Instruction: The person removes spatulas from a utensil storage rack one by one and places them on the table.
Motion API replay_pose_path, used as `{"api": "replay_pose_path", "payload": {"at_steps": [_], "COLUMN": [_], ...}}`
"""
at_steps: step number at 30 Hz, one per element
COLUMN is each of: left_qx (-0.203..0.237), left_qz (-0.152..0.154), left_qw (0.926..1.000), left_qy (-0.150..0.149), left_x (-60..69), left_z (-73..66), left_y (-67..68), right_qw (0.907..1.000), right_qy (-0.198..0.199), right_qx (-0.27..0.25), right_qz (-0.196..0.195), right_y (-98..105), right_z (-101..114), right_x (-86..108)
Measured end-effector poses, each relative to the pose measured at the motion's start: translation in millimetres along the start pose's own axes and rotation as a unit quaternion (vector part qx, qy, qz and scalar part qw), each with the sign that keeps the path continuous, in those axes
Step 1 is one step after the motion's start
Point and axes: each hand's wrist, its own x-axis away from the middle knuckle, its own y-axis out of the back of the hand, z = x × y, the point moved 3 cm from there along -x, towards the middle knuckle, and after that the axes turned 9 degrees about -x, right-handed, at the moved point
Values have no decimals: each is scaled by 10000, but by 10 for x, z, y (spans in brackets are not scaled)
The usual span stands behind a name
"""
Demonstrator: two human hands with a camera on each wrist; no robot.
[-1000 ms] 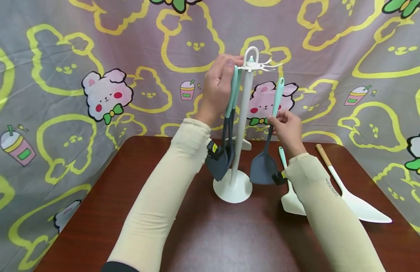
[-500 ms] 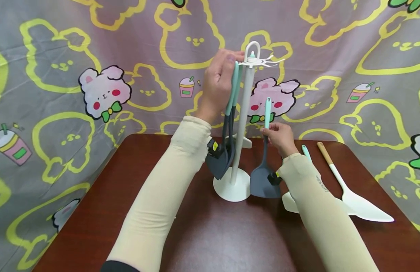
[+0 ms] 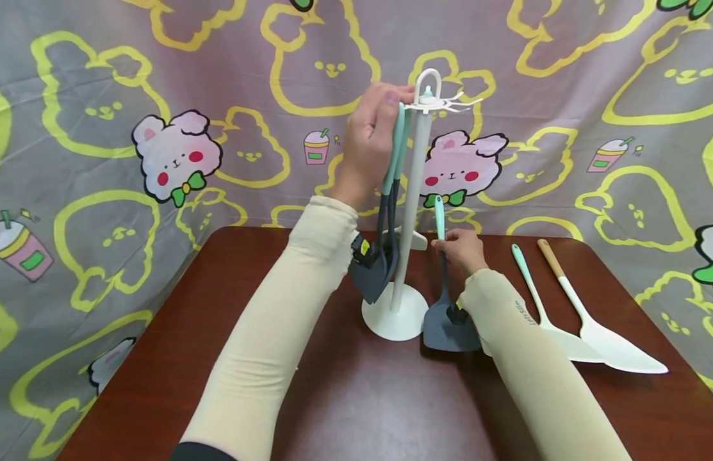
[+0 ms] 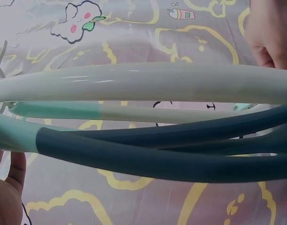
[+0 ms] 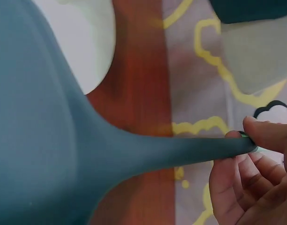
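A white utensil rack (image 3: 414, 192) stands on the table, a ring of hooks at its top. My left hand (image 3: 375, 131) holds the rack's top at the hooks, thumb beside the hung teal handles; its fingertips are partly hidden. Two dark grey utensils (image 3: 385, 218) with teal handles hang below that hand. Behind the pole hangs a pale utensil with a teal handle (image 4: 59, 109). My right hand (image 3: 463, 250) pinches a dark grey spatula (image 3: 450, 331) where its teal handle meets the grey shaft. The spatula is upright, blade down, right of the rack's round base (image 3: 410, 320).
Two white turners lie at the right of the table, one with a teal handle (image 3: 523, 264) and one with a wooden handle (image 3: 549, 257). The brown table (image 3: 356, 410) ends at a patterned cloth backdrop (image 3: 246, 57).
My right hand has lowered the grey spatula from near hook height and moved it slightly left, toward the rack base. The left hand has stayed at the rack's top.
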Motion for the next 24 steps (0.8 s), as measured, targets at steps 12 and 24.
{"api": "replay_pose_path", "payload": {"at_steps": [12,24], "left_qx": [11,35], "left_qz": [-8,34], "left_qw": [10000,10000], "left_qy": [14,46], "left_x": [0,9], "left_z": [4,4], "left_y": [10,20], "right_qw": [9978,9922], "right_qy": [-588,-1064], "right_qx": [244,461], "right_qz": [178,453], "right_y": [-192,-264], "right_z": [-282,-452], "right_x": [-89,-108]}}
